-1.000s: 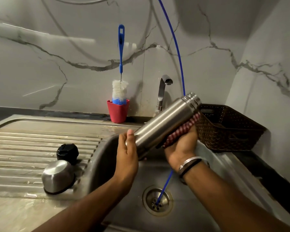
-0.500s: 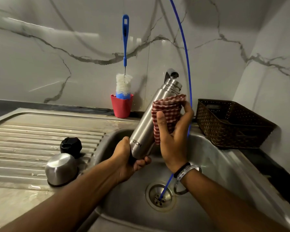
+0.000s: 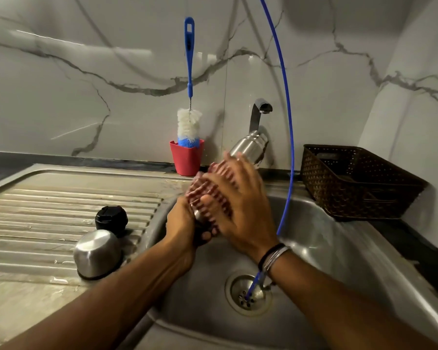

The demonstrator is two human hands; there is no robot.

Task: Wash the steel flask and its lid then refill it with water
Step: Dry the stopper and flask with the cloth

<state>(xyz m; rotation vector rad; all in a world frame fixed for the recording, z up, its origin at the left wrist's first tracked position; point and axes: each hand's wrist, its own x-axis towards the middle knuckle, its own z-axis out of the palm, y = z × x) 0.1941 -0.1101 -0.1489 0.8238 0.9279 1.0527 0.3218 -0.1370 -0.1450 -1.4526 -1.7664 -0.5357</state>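
Observation:
The steel flask (image 3: pixel 250 145) is held tilted over the sink (image 3: pixel 321 238), its open mouth pointing up toward the tap (image 3: pixel 259 109). My left hand (image 3: pixel 181 223) grips the flask's base. My right hand (image 3: pixel 240 205) wraps a red checked cloth (image 3: pixel 202 190) around the flask's body, blurred by motion. Only the flask's neck shows above my fingers. On the draining board (image 3: pixel 48 205) to the left lie the steel cap (image 3: pixel 96 252) and the black inner lid (image 3: pixel 111 219).
A blue bottle brush (image 3: pixel 189 97) stands in a red cup (image 3: pixel 186 157) against the marble wall. A thin blue tube (image 3: pixel 287 122) hangs down into the drain (image 3: pixel 248 294). A brown woven basket (image 3: pixel 357 183) sits at the right of the sink.
My right hand has slid the cloth down the flask toward its base, and the flask has tipped lower. My left hand keeps hold of the base.

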